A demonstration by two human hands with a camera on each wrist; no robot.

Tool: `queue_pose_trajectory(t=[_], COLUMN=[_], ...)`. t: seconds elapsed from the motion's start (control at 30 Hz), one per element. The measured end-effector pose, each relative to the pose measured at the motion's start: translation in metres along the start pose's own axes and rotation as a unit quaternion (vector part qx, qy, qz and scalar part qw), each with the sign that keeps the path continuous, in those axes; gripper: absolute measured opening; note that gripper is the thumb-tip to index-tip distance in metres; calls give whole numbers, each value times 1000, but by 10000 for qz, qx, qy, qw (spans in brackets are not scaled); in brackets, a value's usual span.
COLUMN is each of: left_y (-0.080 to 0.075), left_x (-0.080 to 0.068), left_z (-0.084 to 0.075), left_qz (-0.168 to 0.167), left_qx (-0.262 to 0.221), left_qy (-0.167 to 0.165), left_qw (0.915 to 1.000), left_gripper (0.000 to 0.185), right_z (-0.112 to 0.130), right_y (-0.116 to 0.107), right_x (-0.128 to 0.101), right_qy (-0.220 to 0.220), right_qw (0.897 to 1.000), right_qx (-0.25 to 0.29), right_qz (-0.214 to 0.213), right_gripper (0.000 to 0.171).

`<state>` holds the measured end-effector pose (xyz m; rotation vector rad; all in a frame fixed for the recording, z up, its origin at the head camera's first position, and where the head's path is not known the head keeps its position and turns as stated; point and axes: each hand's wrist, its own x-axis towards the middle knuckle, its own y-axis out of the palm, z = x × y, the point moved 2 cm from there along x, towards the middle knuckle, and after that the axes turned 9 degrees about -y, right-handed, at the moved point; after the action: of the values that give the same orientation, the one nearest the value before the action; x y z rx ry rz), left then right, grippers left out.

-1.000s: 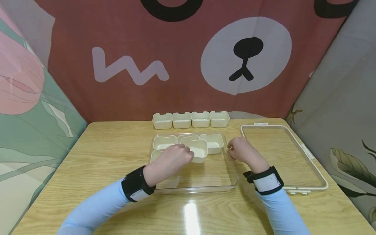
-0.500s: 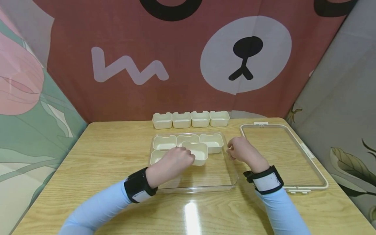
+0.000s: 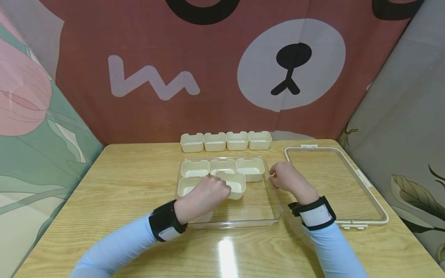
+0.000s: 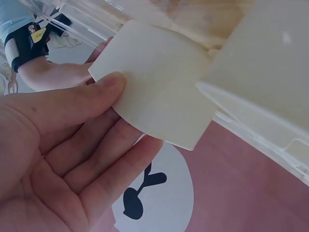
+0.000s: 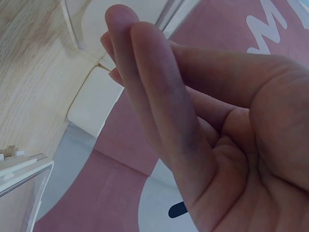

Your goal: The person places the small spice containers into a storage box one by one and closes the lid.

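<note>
Two hands work at the clear tray (image 3: pixel 274 210): the left hand (image 3: pixel 203 195) pinches a cream bin (image 3: pixel 233 183) inside it, just in front of the seated row, while the right hand (image 3: pixel 283 177), fingers together, steadies its right rim.

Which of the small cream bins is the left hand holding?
The bin in the clear tray's front row, right of its neighbour; the left hand grips its near edge. The others lie untouched.

1. head view looks forward and down from above the surface (image 3: pixel 114 185), at middle distance.
2. left wrist view sits very near, facing up past a cream cup (image 4: pixel 159 92).
3. right wrist view is equally close; both wrist views share the bear backdrop (image 3: pixel 292 65) with the head view.
</note>
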<state>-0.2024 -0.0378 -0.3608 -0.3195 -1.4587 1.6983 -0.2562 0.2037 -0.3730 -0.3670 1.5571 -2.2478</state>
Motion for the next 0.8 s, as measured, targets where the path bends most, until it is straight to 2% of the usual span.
queue_pose_trajectory(t=[0.4,0.8], left_y=[7,10], left_x=[-5,-8], left_z=[0,2], left_qz=[277,216], left_qx=[-121,111], left_qy=[-6,32], left_qw=[9995,9997], left_gripper=[28,30], right_z=[0,1], right_y=[0,0], right_x=[0,-1], right_qy=[64,32], right_qw=[10000,10000], right_qx=[0,21], right_qz=[-28,-21], right_gripper=[16,16])
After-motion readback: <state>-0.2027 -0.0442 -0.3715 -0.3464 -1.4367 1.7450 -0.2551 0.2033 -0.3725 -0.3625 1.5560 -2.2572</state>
